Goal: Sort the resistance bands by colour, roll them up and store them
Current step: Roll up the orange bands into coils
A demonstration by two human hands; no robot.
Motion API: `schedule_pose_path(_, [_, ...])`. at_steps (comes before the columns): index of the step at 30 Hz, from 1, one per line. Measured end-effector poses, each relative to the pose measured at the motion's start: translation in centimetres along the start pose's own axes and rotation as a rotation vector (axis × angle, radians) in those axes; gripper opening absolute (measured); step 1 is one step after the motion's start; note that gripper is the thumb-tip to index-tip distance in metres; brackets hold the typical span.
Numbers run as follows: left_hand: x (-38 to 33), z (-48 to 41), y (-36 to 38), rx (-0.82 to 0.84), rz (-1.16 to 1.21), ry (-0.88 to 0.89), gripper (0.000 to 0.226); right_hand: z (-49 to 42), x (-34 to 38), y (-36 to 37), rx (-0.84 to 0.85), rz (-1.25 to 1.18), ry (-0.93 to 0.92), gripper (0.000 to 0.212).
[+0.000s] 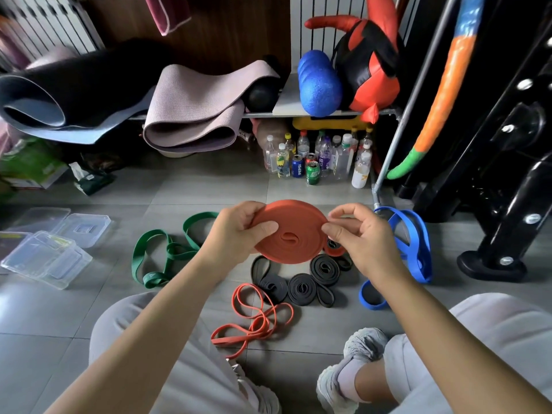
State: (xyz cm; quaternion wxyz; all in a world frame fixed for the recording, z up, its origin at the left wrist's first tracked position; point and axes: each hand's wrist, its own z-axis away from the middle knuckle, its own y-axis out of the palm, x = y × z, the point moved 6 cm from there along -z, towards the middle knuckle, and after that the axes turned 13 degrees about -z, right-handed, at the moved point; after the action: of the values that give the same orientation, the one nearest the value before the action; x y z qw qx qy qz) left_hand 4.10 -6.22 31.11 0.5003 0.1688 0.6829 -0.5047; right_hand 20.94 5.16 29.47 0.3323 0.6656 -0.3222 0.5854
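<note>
I hold a wide orange band rolled into a flat coil [294, 231] above the floor. My left hand [239, 231] grips its left edge, thumb on top. My right hand [358, 237] pinches its right edge. Below the coil lie rolled black bands [301, 286] on the grey tiles. A thin orange band [257, 318] sprawls loose near my knees. To the left a green band [167, 249] lies unrolled. On the right, a blue band [415, 243] lies loose, and a small blue roll [372, 297] sits by my right forearm.
Clear plastic boxes and lids [50, 249] sit at the left. Bottles and cans [319, 158] stand under a shelf holding yoga mats [191, 115] and a blue foam roller [319, 85]. A black machine base [493, 264] stands at the right. My legs and shoes fill the foreground.
</note>
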Motion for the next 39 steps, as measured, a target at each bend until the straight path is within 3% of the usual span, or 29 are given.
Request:
schedule_pose_path(4, [0.2,-0.1,0.3,-0.012,0.145,-0.051,0.017,-0.4,0.2,0.0,0.012,-0.027,0.025,0.021])
schedule_pose_path(8, [-0.5,-0.7,0.9,-0.01,0.316,-0.096,0.015,-1.3,1.8,-0.4,-0.124,-0.055,-0.056,0.014])
schedule_pose_path(11, [-1.2,-1.8,0.6,-0.051,0.384,-0.124,0.015,-2.8,3.1,-0.3,-0.218,0.01,-0.122,0.002])
schedule_pose_path(16, [-1.4,-4.3,-0.6,-0.132,0.426,-0.15,0.013,-6.9,3.6,0.3,-0.181,0.168,-0.145,0.01])
schedule_pose_path(19, [-0.8,-5.8,-1.0,-0.18,0.414,-0.174,0.01,-8.7,3.2,1.3,-0.1,0.204,-0.129,0.013])
schedule_pose_path(21, [-0.2,-7.2,-1.0,-0.203,0.401,-0.189,0.011,-9.7,2.7,1.9,-0.062,0.376,-0.141,0.009])
schedule_pose_path(27, [2.1,-11.6,0.5,-0.238,0.215,-0.195,0.025,-13.3,0.2,4.0,0.054,0.912,-0.196,0.05])
schedule_pose_path(39, [15.4,-22.0,6.4,-0.147,-0.073,-0.308,0.012,-23.1,-16.5,5.1,0.313,1.01,0.054,0.056])
